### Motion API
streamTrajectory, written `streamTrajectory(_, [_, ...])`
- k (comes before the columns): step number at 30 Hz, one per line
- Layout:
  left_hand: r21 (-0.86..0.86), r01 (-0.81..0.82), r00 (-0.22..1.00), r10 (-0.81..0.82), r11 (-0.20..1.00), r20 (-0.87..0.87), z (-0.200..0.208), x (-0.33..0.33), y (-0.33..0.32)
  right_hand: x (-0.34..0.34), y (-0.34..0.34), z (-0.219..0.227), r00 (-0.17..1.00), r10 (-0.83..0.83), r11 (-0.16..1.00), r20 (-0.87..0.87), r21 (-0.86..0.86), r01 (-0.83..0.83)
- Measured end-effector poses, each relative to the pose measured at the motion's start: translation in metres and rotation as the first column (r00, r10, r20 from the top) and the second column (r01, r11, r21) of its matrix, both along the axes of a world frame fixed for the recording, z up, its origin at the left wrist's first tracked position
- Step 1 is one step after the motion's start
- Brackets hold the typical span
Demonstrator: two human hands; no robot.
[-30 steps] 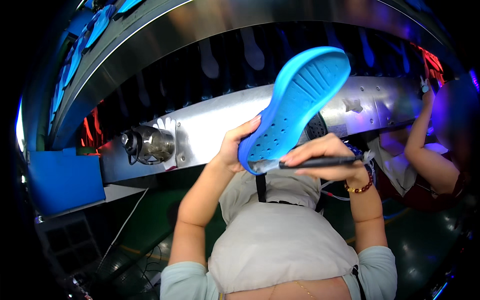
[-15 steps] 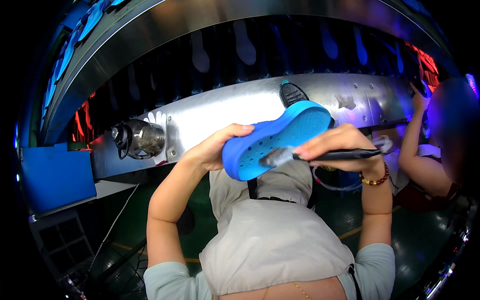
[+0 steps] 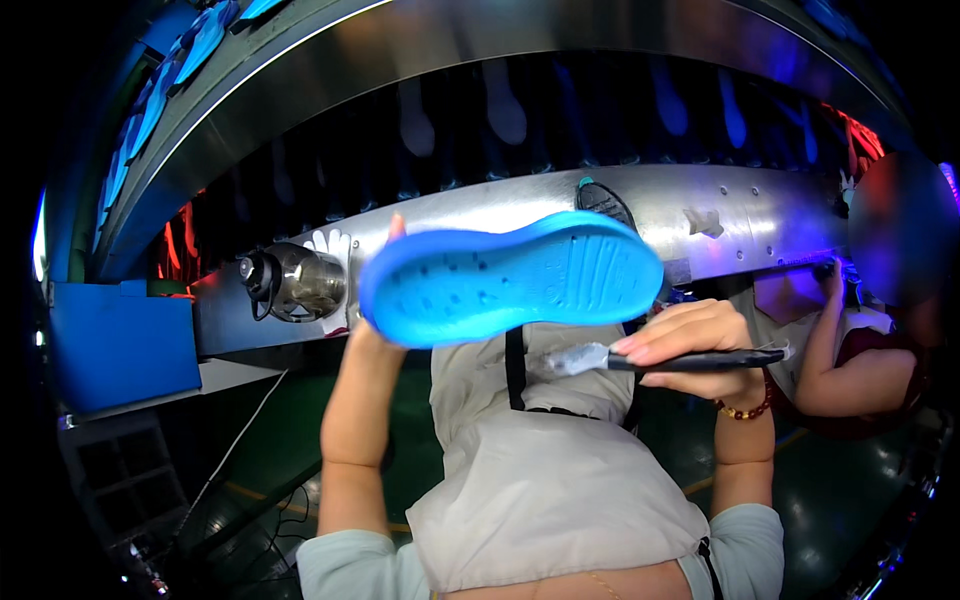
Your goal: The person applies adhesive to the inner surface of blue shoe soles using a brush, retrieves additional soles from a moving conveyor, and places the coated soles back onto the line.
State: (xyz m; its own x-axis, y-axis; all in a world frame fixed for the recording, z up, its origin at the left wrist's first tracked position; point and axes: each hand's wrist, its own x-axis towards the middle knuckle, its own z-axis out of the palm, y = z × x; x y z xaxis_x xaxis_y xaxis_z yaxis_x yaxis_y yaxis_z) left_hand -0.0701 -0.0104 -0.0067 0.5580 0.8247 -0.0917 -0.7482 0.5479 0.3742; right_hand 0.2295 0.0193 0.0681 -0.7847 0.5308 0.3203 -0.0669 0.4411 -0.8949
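My left hand (image 3: 397,228) is closed on the toe end of a bright blue shoe sole (image 3: 500,285), mostly hidden behind it. The sole is held up nearly level, its inner face turned toward me, with small holes at the left and ridges at the heel. My right hand (image 3: 695,345) pinches the black handle of a brush (image 3: 580,360), below and to the right of the sole. The pale bristles point left, apart from the sole.
Ahead runs a metal ledge (image 3: 470,205) bearing a dark sole (image 3: 605,203), a clear bottle with a black lid (image 3: 295,280) and a white glove (image 3: 332,243). A blue box (image 3: 125,350) stands at left. Sole shapes line the dark opening behind. A co-worker's arm (image 3: 835,350) is at right.
The brush has come off the sole and dropped lower. The sole has been turned level and shifted left, showing more of its inner face.
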Motion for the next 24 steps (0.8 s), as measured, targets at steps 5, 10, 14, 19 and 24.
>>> streamTrajectory(5, [-0.003,-0.313,0.948,0.313,0.950,0.067,-0.041,0.068,0.010,-0.028,0.010,-0.037,0.929,-0.302,0.901,0.213,-0.256,0.351])
streamTrajectory(10, [-0.113,-0.409,0.906,0.389,0.905,-0.169,-0.054,0.083,0.014,-0.046,0.005,-0.056,0.952,-0.291,0.943,0.091,0.198,0.269])
streamTrajectory(14, [-0.056,-0.484,0.871,0.474,0.873,-0.131,-0.051,0.065,0.007,-0.035,-0.027,-0.033,0.983,-0.087,0.935,0.161,0.353,0.025])
streamTrajectory(19, [-0.086,-0.458,0.889,0.458,0.885,-0.018,-0.024,0.082,0.004,-0.048,0.008,-0.023,0.936,-0.351,0.930,0.003,0.118,0.348])
streamTrajectory(24, [-0.041,-0.560,0.829,0.559,0.828,-0.023,-0.019,0.068,0.007,-0.041,-0.018,-0.019,1.000,-0.022,0.998,-0.013,0.050,0.023])
